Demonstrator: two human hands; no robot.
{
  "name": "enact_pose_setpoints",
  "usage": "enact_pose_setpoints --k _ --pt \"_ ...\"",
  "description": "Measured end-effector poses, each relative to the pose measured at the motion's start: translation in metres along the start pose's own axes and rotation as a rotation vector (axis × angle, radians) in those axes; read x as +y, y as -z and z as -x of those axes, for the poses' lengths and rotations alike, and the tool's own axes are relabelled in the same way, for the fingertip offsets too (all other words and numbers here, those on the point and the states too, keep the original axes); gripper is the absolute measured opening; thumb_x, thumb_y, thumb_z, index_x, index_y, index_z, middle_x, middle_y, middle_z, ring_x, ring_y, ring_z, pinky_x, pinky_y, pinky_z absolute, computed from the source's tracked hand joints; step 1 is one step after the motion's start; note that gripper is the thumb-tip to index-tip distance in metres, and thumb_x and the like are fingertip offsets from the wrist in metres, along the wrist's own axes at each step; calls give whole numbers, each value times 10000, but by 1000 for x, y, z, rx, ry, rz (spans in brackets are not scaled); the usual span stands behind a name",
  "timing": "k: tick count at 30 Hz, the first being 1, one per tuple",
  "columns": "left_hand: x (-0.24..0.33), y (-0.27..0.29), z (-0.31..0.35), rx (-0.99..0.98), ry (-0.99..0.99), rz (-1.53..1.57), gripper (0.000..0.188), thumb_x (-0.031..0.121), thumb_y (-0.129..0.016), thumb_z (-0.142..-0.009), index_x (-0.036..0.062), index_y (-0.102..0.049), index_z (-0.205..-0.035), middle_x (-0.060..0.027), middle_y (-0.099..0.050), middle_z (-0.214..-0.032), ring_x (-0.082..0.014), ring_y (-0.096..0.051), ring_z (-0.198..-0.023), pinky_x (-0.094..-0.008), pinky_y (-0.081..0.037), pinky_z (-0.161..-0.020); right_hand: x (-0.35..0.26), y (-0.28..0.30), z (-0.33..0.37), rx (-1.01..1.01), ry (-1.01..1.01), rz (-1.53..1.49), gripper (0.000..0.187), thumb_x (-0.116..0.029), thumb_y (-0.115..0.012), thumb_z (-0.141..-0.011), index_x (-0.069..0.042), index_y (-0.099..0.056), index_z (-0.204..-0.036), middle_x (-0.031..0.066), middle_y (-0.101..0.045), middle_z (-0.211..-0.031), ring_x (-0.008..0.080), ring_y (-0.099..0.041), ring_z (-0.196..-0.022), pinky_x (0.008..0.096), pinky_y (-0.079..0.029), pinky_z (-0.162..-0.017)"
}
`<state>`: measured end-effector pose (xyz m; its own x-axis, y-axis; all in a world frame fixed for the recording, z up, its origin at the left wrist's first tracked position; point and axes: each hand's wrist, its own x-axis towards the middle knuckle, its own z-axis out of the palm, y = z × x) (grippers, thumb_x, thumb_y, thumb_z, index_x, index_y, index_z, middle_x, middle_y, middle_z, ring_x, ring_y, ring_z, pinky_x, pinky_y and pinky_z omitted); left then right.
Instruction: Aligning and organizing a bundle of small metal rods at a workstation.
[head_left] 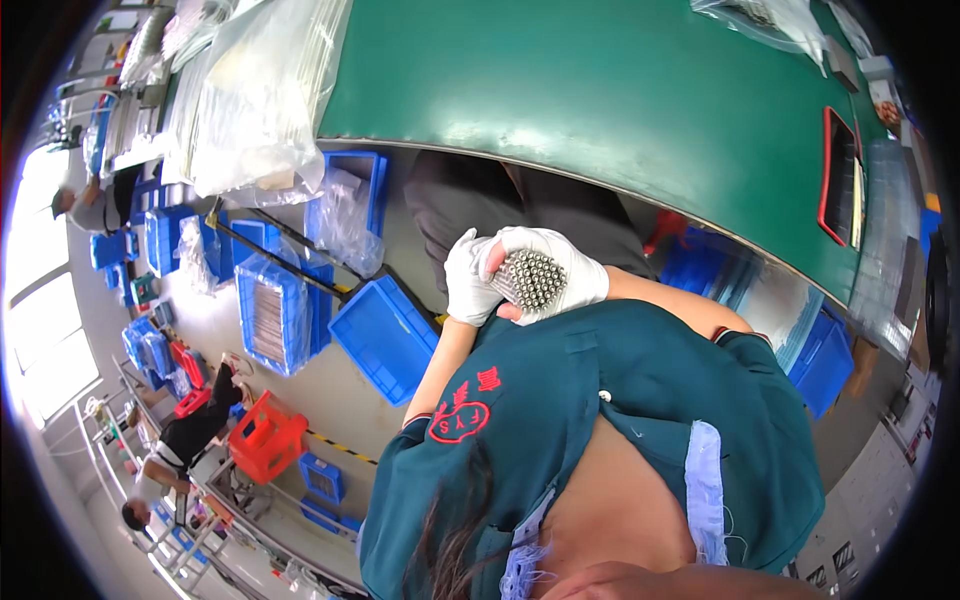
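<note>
A bundle of thin metal rods or tubes [535, 280] is held above my lap, its round shiny ends facing up. My right hand [582, 268], in a white glove with bare fingertips showing, is wrapped round the bundle from the right. On the other side my left hand [468, 282], also in a white glove, closes against the bundle's left side; some of its fingers are hidden. Both hands are below the near edge of the green table [560, 90], in front of my dark green jacket.
Plastic-wrapped long pieces [265, 100] lie on the table's left end. A red-edged phone-like device [840, 178] lies at the right. An empty-looking blue crate [383, 338] stands left of my legs, near a wrapped blue crate [270, 315]. Other people [185, 440] are at the far left.
</note>
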<state>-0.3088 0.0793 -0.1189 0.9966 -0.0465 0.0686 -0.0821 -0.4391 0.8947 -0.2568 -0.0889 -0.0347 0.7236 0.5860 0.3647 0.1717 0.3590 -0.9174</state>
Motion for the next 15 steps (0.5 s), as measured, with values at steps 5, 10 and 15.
enact_pose_setpoints --k 5,10,15 --pt "10 -10 -14 -186 25 -92 320 235 -689 -652 80 -624 -924 -101 -640 -798 -308 -608 -785 -380 -474 -796 -5 6 32 217 -231 -220 426 -84 -766 -703 -63 -501 -1035 78 -556 -1021 182 -542 -988 325 -422 -892" --pt "11 -15 -22 -390 -2 -371 375 236 -691 -644 58 -596 -960 -142 -628 -889 -326 -609 -836 -409 -485 -733 10 27 82 510 -259 -374 579 -195 -800 -703 -71 -481 -1170 135 -549 -1184 227 -513 -1133 380 -397 -985" --pt "20 -25 -38 -652 -107 -619 517 248 -684 -652 58 -527 -1106 -148 -615 -981 -308 -604 -912 -402 -479 -804 33 32 125 882 -219 -684 534 -194 -693 -817 -10 -432 -1245 170 -531 -1224 273 -497 -1176 387 -408 -1003"
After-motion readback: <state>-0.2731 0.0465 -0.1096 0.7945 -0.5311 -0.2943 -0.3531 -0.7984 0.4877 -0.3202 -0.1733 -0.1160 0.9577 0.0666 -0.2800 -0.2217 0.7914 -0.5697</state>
